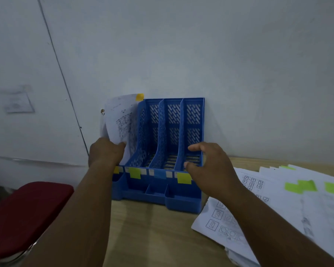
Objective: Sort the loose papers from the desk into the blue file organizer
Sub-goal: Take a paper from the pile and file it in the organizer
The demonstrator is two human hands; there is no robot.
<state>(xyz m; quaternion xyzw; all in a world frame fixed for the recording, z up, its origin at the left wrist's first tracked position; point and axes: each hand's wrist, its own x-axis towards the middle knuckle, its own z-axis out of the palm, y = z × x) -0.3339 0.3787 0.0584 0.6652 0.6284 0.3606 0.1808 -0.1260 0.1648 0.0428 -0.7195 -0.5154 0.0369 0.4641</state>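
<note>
The blue file organizer (162, 151) stands against the wall at 12 o'clock on the worktop (152, 234). The left hand (106, 151) grasps printed papers (120, 122) at its leftmost slot. The right hand (210, 166), fingers relaxed, touches its right wall. Loose papers (278, 205) sprawl at 3 o'clock; a red seat (21, 216) sits at 8 o'clock.

One blue organizer (162, 151), two hands (106, 151) (210, 166), one red stool (25, 214) — perhaps four yellow notes (184, 178).

Both arms reach forward.
Left hand (106, 151) pinches a sheet; right hand (210, 164) hovers, fingers loosely spread.
</note>
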